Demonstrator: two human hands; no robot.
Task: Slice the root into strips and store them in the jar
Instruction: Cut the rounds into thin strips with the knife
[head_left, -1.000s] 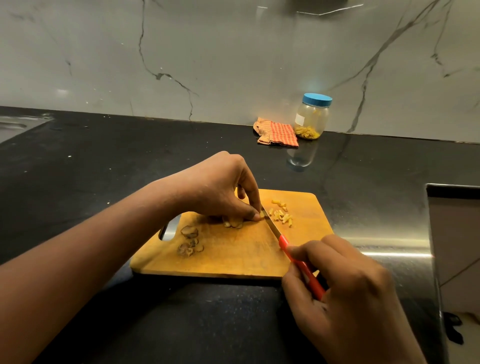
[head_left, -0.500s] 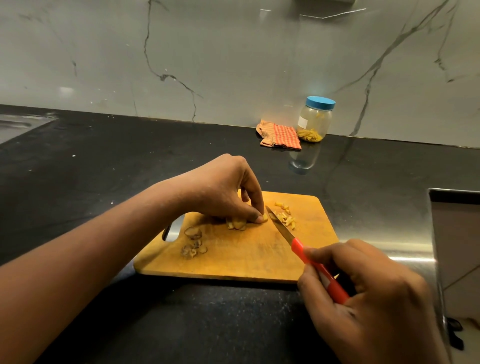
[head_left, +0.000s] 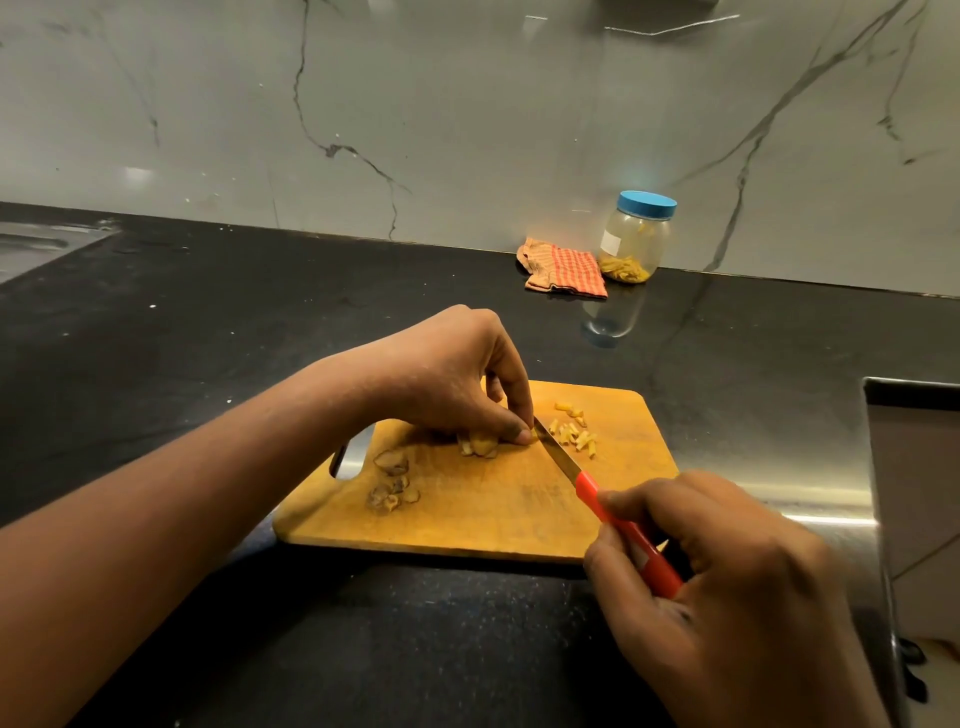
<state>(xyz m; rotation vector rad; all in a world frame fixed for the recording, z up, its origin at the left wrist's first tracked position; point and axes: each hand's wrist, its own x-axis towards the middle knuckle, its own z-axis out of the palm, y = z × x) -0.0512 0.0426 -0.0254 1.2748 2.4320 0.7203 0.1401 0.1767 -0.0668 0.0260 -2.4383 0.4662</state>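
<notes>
— Where is the root found?
— The root (head_left: 480, 444) is pinned at the middle of the board (head_left: 493, 514) by the curled fingertips of the left hand (head_left: 452, 379).
— And the knife?
— The knife (head_left: 558, 457) is gripped at its red handle by the right hand (head_left: 727, 582), off the board's near right corner. Strips (head_left: 574, 431) are heaped on the board's right part. The jar (head_left: 636, 239) is set beyond the board.

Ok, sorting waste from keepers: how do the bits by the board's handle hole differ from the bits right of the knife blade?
The handle-side bits are dull brown, the blade-side bits bright yellow. The handle-side bits are flat, rounded flakes; the blade-side bits are thin sticks. Both lie loose on the cutting board.
</notes>
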